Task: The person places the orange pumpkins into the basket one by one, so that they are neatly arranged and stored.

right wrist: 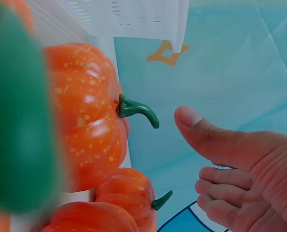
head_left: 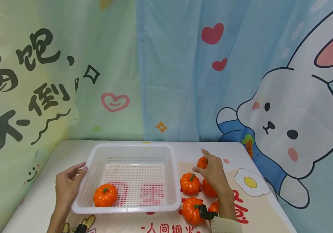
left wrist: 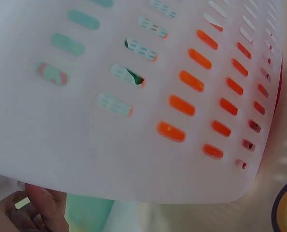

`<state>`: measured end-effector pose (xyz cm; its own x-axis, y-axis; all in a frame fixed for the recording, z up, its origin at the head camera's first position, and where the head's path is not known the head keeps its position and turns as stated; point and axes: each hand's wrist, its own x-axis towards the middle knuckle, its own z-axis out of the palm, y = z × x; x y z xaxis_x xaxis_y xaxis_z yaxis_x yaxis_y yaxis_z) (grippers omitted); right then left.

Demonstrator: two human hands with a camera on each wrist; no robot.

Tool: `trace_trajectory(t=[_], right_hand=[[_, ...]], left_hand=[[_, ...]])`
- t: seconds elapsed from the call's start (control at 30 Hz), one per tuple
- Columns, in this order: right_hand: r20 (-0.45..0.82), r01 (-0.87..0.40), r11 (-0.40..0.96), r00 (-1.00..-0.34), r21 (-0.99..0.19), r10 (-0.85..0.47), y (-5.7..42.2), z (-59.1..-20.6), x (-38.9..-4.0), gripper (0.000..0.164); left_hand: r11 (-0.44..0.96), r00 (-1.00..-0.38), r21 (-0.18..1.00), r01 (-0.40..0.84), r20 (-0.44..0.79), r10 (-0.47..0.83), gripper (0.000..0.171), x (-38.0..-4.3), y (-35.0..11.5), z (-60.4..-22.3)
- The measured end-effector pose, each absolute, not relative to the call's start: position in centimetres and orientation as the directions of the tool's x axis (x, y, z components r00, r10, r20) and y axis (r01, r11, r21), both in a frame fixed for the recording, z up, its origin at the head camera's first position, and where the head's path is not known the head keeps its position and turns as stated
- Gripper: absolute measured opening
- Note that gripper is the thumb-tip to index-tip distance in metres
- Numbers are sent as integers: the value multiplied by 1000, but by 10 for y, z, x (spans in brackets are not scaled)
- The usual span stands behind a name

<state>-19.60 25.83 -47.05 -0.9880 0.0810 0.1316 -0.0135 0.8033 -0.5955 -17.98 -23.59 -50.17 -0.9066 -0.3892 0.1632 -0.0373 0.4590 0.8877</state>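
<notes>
Grip on the right hand [head_left: 214, 171] is sitting wide — thumb and fingers are standing well apart, with a clear gap between them in the right wrist view. It's hanging over a bunch of orange pumpkins [head_left: 190, 184] on the counter [head_left: 73, 149], just right of the white basket [head_left: 128, 209], and it's partly hiding the back ones from the head camera.

Left hand [head_left: 68, 184] is pinching the basket's rim at its left end. That basket is lying flat, mouth facing up, long axis running left to right.

One basket pumpkin [head_left: 105, 196] is sitting inside, front left, close to the front wall, its green stem pointing up. It's squat, so the wider axis is lying level.

Over in the right wrist shot, the speckled pumpkin [right wrist: 87, 116] is standing upright too — its stem [right wrist: 137, 108] is rising away from the counter and hooking over at the tip. A printed rabbit [head_left: 309, 136] is filling the backdrop's right side.
</notes>
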Motion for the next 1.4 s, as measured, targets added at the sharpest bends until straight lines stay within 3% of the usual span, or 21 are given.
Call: trace_trajectory(t=[1.4], right_hand=[[-17,164,827,-983,-537,184,292,-489,-203,83]], left_hand=[[443,-908,895,-45,149,-393,31,-179,-235,-500]])
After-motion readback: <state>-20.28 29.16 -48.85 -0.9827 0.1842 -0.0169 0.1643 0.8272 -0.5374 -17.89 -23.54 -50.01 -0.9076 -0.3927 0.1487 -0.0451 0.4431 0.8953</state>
